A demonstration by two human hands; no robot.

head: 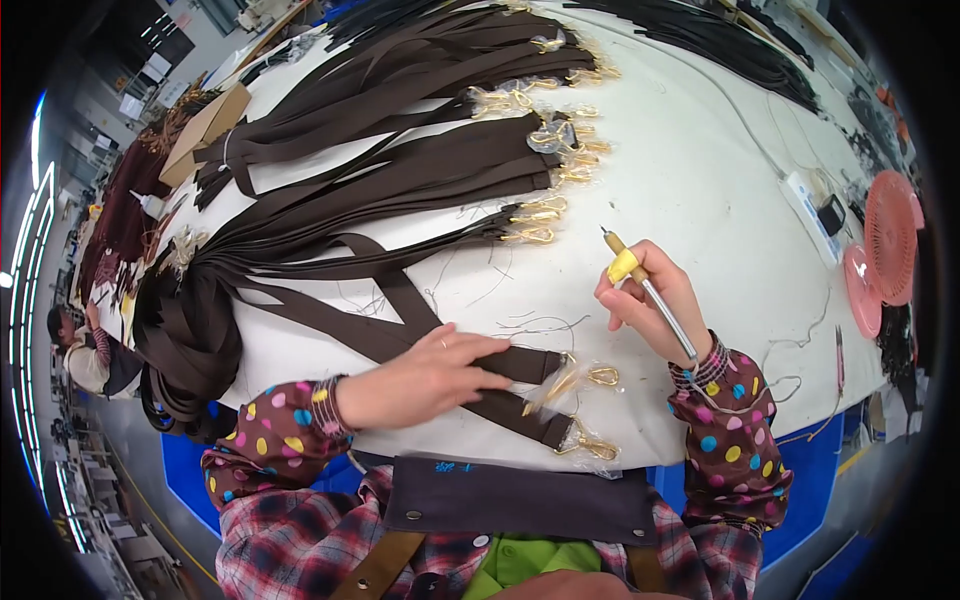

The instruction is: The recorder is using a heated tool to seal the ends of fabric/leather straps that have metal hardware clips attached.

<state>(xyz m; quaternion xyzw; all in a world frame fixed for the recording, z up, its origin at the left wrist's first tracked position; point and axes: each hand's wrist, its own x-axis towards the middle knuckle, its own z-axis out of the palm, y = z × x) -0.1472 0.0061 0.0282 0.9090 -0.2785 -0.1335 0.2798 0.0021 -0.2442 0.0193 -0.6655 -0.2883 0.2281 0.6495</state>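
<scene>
My left hand (427,375) lies flat, fingers spread, on two dark brown straps (517,363) at the near side of the table. Gold-coloured clasps (598,445) in clear plastic wrap are fixed to the strap ends, just right of that hand. In my right hand (660,300) is a pen-like tool with a metal barrel (667,319), yellow tape and a thin tip, held above the table and pointing away from me. A cord runs from its lower end past my wrist. Loose threads (544,326) lie between my hands.
Bundles of brown straps (420,161) with gold clasps spread across the white table (675,187). At right are a power strip (814,217), a pink fan (891,236) and a small pink-handled tool (839,360). A cardboard box (204,135) stands at left; another person (90,352) sits beyond.
</scene>
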